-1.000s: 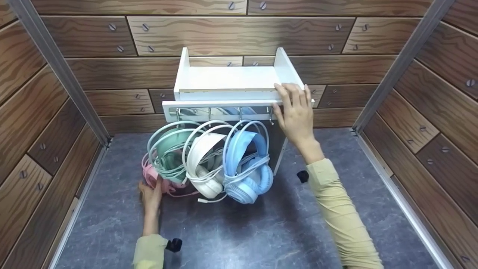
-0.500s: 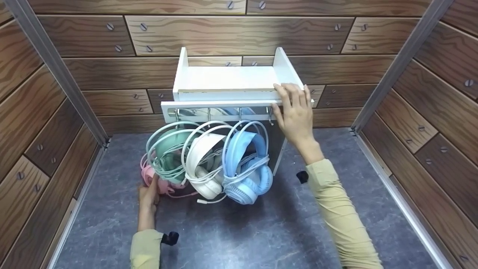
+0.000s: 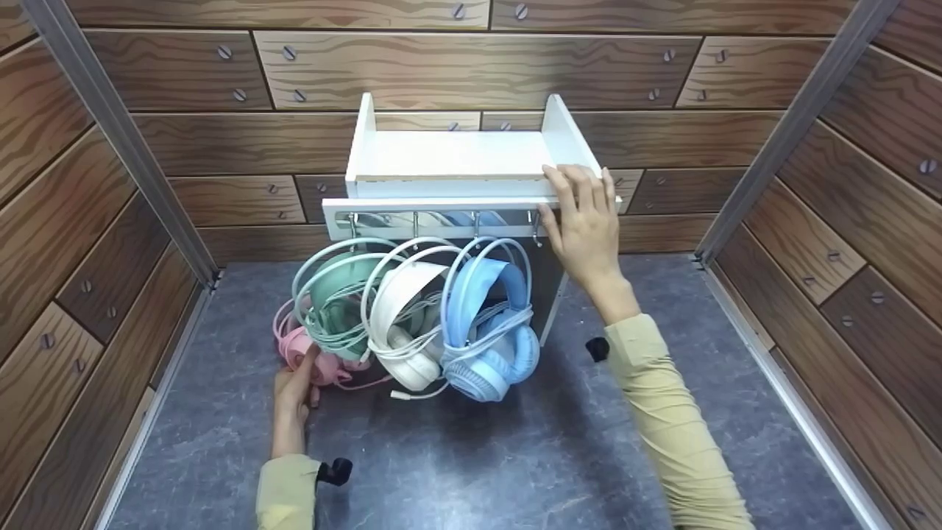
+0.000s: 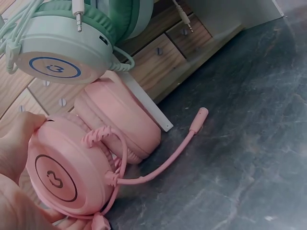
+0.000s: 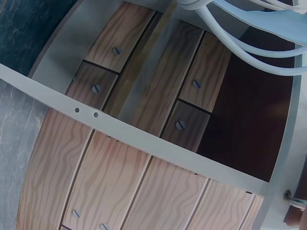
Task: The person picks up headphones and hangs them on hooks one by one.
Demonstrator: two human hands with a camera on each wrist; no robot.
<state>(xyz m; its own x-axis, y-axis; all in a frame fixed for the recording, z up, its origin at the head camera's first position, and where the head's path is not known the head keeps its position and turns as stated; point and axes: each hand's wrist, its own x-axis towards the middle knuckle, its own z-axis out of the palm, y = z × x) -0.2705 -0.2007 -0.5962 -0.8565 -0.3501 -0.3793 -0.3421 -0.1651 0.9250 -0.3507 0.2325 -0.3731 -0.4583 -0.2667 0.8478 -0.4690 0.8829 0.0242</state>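
In the head view my left hand [image 3: 291, 394] holds a pink headset [image 3: 298, 344] low at the rack's left side. The left wrist view shows the thumb over one pink ear cup [image 4: 72, 163], fingers beneath it, and the boom microphone [image 4: 184, 146] sticking out. Just above hangs a mint-green headset [image 4: 67, 48]. Beside it hang a white headset [image 3: 412, 368] and a light blue headset [image 3: 478, 375], cables bundled round them. My right hand [image 3: 586, 232] grips the right end of the white rack's hook rail [image 3: 441, 203], fingers over the top, thumb in front.
Behind the hook rail is the rack's white top shelf [image 3: 456, 153] with raised side walls. A metal hook [image 3: 536, 230] is near my right thumb. Wood-patterned walls [image 3: 471, 70] enclose the dark marbled surface [image 3: 441, 471] on three sides.
My left hand has shifted slightly left with the pink headset, and a pink tip now shows below the hand. The right hand stays on the rail; the other headsets hang as before.
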